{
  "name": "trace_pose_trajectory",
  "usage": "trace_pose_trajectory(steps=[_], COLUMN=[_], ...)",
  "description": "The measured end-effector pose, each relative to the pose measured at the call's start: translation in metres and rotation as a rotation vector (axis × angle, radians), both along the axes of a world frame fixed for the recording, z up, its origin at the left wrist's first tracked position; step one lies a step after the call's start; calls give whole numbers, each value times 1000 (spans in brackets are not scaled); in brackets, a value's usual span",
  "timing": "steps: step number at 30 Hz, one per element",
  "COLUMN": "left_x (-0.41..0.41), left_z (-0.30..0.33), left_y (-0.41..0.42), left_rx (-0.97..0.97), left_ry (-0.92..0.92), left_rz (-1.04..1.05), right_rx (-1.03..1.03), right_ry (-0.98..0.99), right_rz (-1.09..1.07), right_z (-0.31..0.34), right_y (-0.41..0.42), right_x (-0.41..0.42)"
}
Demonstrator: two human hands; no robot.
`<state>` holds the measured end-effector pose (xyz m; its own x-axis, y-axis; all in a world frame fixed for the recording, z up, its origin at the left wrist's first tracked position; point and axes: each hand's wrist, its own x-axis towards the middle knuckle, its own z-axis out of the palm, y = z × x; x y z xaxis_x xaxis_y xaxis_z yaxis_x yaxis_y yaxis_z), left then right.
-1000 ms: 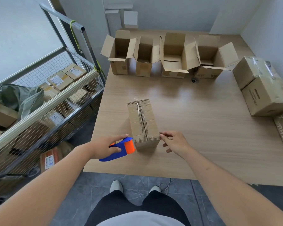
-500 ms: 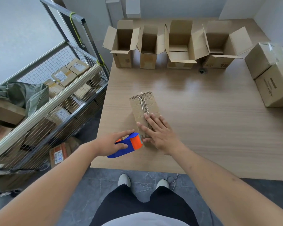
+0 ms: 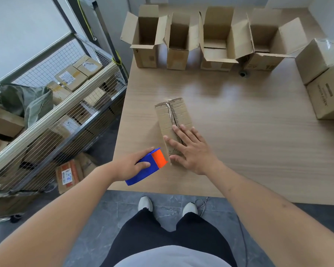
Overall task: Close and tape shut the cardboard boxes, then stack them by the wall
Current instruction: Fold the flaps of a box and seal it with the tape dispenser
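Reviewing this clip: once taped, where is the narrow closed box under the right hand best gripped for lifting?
Probably by its two long side walls, from above. The closed box is narrow enough to span, and its seamed top is already pressed flat by the right hand; the left hand holds the tape dispenser.

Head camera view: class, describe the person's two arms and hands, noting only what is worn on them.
Both arms are bare to the frame's edge: no sleeves show. The left hand and right hand wear no gloves, and no rings, watch or bracelet are visible.
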<state>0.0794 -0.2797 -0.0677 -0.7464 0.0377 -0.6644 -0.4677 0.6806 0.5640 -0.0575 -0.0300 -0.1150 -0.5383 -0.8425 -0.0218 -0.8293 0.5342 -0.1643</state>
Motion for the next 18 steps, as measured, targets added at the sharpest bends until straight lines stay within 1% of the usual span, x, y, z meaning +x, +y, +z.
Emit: trace_pose_trajectory(steps=[4, 6, 9, 11, 14, 16, 18], left_x=[-12, -13, -12, -13, -14, -13, -10], left_z=[-2, -2, -6, -6, 4, 12, 18], left_y=[8, 8, 3, 1, -1, -8, -21], left_rx=[57, 49, -16, -2, 30, 5, -30], left_ry=[-57, -60, -84, -83, -43, -12, 6], left_rz=[78, 119, 93, 110, 122, 105, 83], right_rx=[23, 40, 35, 21, 3, 9, 43], right_ry=[-43, -65, -151, -173, -124, -50, -55], right_rz=[-4, -15, -95, -176, -252, -258, -233], right_z=[5, 10, 19, 20, 15, 16, 21], right_y=[-1, -3, -12, -22, -36, -41, -41], right_x=[-1, 0, 9, 16, 26, 28, 25])
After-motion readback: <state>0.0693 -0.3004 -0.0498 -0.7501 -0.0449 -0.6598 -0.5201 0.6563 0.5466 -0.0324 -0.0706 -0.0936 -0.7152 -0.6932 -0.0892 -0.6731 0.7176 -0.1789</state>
